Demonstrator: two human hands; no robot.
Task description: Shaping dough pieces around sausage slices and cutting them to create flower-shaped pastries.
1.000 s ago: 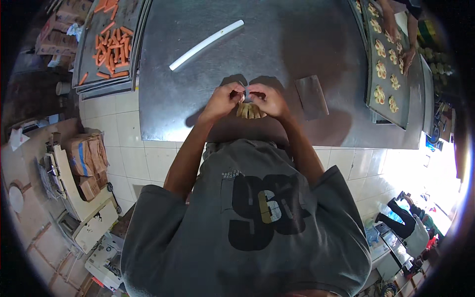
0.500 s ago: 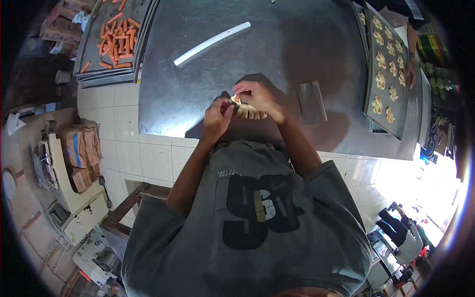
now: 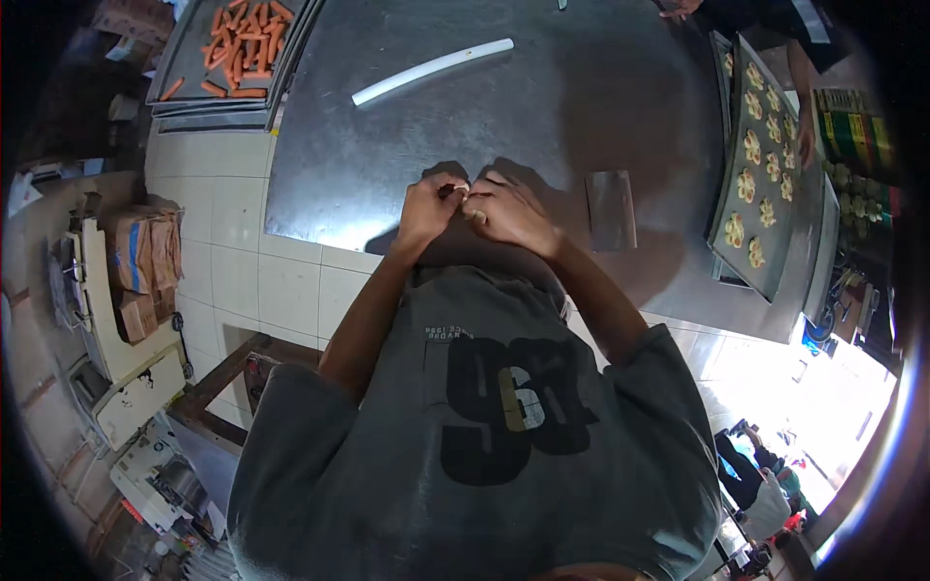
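Close to the table's near edge, my left hand (image 3: pixel 427 207) and my right hand (image 3: pixel 511 215) meet over a small piece of pale dough (image 3: pixel 463 191). Bent fingers of both hands pinch it, and only bits show between the fingertips; my right hand covers the rest. To the right of my right hand lies a flat rectangular dough scraper (image 3: pixel 608 208). Beyond my hands, a long white rod (image 3: pixel 431 73) rests aslant on the dark metal table (image 3: pixel 339 165).
At the far left, a tray (image 3: pixel 184 63) bears a heap of sausages (image 3: pixel 247 44). On the right, a tilted tray (image 3: pixel 765 257) holds several shaped dough pieces (image 3: pixel 752 145). A co-worker's hand (image 3: pixel 806 145) is beside it; another hand (image 3: pixel 681 9) shows at the far edge.
My right hand has turned and come down over the dough, hiding its slit segments that showed before. My fingertips have drawn together. A co-worker's hand has appeared at the far edge.
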